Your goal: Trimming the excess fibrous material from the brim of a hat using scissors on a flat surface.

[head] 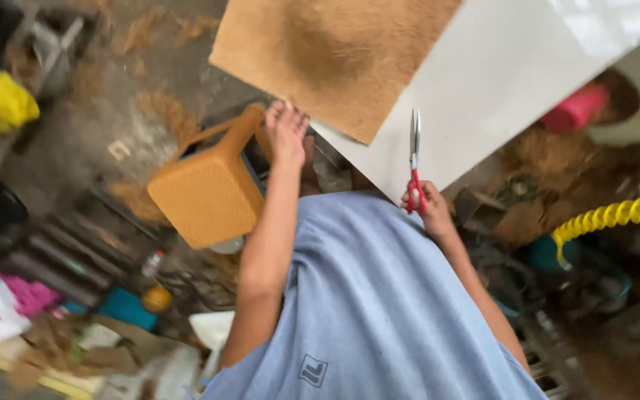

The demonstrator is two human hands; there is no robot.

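Note:
A brown fibre mat (327, 52) lies on a white tabletop (527, 74) and overhangs its near-left edge. My left hand (288, 132) reaches forward with its fingers resting at the mat's lower edge, just above an orange plastic stool (209, 192). My right hand (427, 209) grips red-handled scissors (415, 159) at the table's near corner. Their metal blades are together and point away from me over the white surface. My blue shirt fills the lower middle of the view.
A yellow coiled hose (609, 215) runs off to the right. Loose brown fibre (557, 178) is heaped under the table beside a pink container (575, 107). A yellow bag (1, 100), pink cloth (27, 292) and cardboard scraps (75, 344) clutter the floor on the left.

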